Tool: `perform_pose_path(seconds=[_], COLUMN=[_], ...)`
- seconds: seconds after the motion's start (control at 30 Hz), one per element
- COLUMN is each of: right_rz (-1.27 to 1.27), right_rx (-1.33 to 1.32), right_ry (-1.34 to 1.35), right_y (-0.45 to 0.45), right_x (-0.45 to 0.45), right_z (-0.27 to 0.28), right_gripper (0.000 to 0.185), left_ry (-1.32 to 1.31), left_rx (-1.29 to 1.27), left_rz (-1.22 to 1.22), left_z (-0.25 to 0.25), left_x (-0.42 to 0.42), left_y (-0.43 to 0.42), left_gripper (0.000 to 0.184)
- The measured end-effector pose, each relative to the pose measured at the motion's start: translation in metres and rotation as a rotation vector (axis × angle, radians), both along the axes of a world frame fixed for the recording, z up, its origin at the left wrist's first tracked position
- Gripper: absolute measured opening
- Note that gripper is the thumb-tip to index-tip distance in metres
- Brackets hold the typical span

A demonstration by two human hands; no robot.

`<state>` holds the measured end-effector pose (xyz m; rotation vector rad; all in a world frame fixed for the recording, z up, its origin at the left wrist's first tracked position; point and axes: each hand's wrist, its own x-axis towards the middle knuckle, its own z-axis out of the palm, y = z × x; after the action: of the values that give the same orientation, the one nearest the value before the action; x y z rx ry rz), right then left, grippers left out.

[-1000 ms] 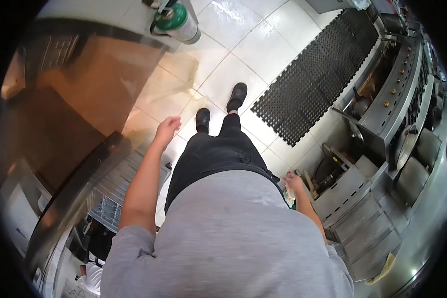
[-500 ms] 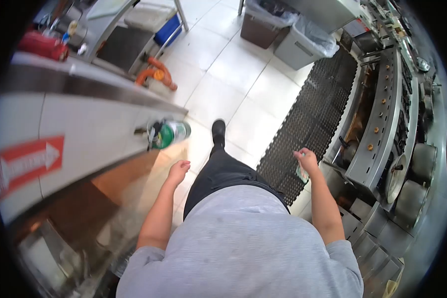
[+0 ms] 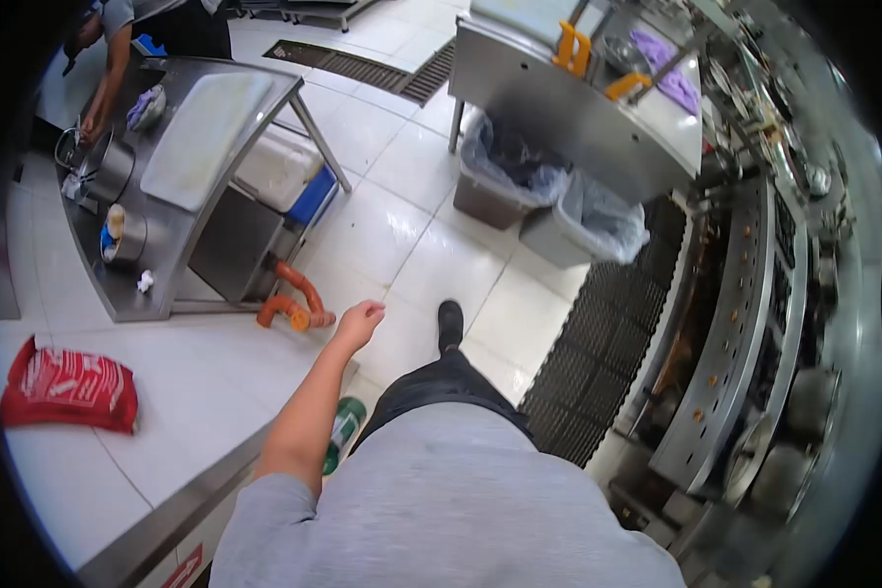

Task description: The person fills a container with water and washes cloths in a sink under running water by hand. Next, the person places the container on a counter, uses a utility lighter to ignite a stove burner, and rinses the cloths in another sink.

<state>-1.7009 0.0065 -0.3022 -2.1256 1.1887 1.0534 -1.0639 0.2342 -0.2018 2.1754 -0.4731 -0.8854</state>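
Note:
My left hand (image 3: 362, 323) swings in front of my body, its fingers loosely curled together with nothing visible in them. Orange pipe fittings (image 3: 296, 306) are just to its left, beyond the counter edge. Below it, partly covered by my forearm, is a green cylinder (image 3: 344, 427) beside the counter. My right hand is out of sight. My black shoe (image 3: 450, 324) steps forward on the tiled floor.
A red bag (image 3: 72, 388) lies on the white tiled counter (image 3: 216, 407). Ahead left, a person's hand (image 3: 92, 127) is at a pot on a steel table (image 3: 176, 257). Bins (image 3: 568, 235) stand ahead, with a black rubber mat (image 3: 598, 343) and stove (image 3: 730, 333) to my right.
I have moved forward and the view has tilted up, showing more of the left table, the bins and a person. My right hand, visible earlier near the mat, has left the view.

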Motion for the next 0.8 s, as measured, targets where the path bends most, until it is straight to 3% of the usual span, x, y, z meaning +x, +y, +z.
perform_pose_path(seconds=[0.07, 0.1, 0.13, 0.2, 0.27, 0.3, 0.37, 0.4, 0.47, 0.53, 0.57, 0.6, 0.67, 0.73, 0.8], right_rz=[-0.064, -0.279, -0.022, 0.391, 0.35, 0.068, 0.033, -0.014, -0.155, -0.347, -0.442, -0.35, -0.427, -0.536, -0.591], right_rx=[0.135, 0.165, 0.133, -0.097, -0.222, -0.157, -0.154, -0.101, 0.06, 0.27, 0.426, 0.379, 0.564, 0.712, 0.736], right_ry=[0.06, 0.065, -0.029, -0.206, -0.362, -0.407, -0.782, -0.831, -0.902, -0.941, -0.984, -1.041, -1.015, -0.964, -0.946], right_y=[-0.05, -0.081, -0.121, -0.193, -0.255, -0.262, -0.287, -0.294, -0.29, -0.278, -0.27, -0.265, -0.255, -0.258, -0.269], right_x=[0.055, 0.111, 0.166, 0.288, 0.425, 0.511, 0.638, 0.698, 0.79, 0.86, 0.882, 0.9, 0.929, 0.958, 0.983], right_z=[-0.013, -0.004, -0.003, 0.006, 0.016, 0.081, 0.125, 0.151, 0.196, 0.235, 0.246, 0.246, 0.26, 0.299, 0.329], right_gripper=[0.038, 0.036, 0.037, 0.035, 0.043, 0.041, 0.035, 0.032, 0.028, 0.025, 0.021, 0.021, 0.016, 0.013, 0.011], left_ry=[0.053, 0.066, 0.083, 0.154, 0.222, 0.28, 0.474, 0.543, 0.574, 0.398, 0.479, 0.566, 0.425, 0.146, 0.167], left_rx=[0.067, 0.201, 0.328, 0.521, 0.466, 0.451, 0.448, 0.427, 0.408, 0.375, 0.225, 0.063, 0.155, -0.093, 0.033], left_rz=[0.108, 0.078, 0.054, -0.328, -0.115, 0.048, 0.456, 0.593, 0.618, 0.345, 0.451, 0.557, 0.385, 0.039, 0.031], left_z=[-0.031, -0.041, -0.047, -0.055, -0.073, -0.077, -0.052, -0.038, -0.047, -0.016, -0.019, -0.023, 0.0, -0.002, 0.054], left_x=[0.023, 0.031, 0.035, 0.05, 0.053, 0.053, 0.064, 0.074, 0.108, 0.168, 0.204, 0.237, 0.326, 0.421, 0.505], left_y=[0.006, 0.016, 0.026, 0.051, 0.089, 0.106, 0.109, 0.107, 0.111, 0.078, 0.059, 0.033, -0.04, -0.107, -0.204], left_gripper=[0.027, 0.025, 0.025, 0.024, 0.023, 0.023, 0.02, 0.018, 0.017, 0.02, 0.023, 0.026, 0.032, 0.035, 0.03])
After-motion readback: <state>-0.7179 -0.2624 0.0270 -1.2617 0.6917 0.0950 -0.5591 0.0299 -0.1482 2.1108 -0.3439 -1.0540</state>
